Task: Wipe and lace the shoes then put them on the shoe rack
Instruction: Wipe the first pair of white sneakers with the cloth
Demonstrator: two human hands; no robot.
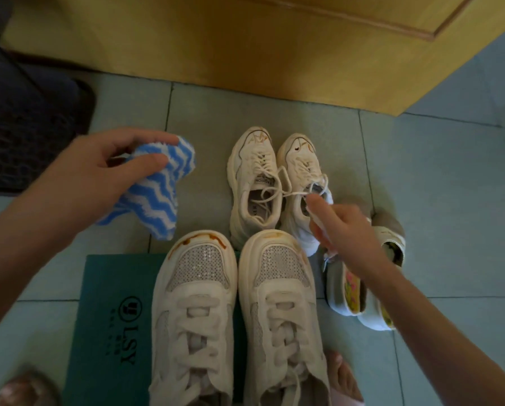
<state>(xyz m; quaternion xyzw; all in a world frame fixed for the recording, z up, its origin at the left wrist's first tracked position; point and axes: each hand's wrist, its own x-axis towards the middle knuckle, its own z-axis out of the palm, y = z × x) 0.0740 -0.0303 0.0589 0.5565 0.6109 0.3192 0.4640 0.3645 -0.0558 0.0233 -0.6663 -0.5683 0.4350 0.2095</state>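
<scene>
Two sneakers (pixel 193 312), green LSY box (pixel 110 312), far tongue (pixel 262 181) perhaps FASHION

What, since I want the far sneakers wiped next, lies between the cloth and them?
Nothing visible: only bare floor tile separates the cloth in the left hand from the far sneakers.

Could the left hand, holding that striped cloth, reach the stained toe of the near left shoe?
Probably yes. The left hand and striped cloth are just beside that stained toe with nothing standing between them; the right hand is away at the far pair.
</scene>
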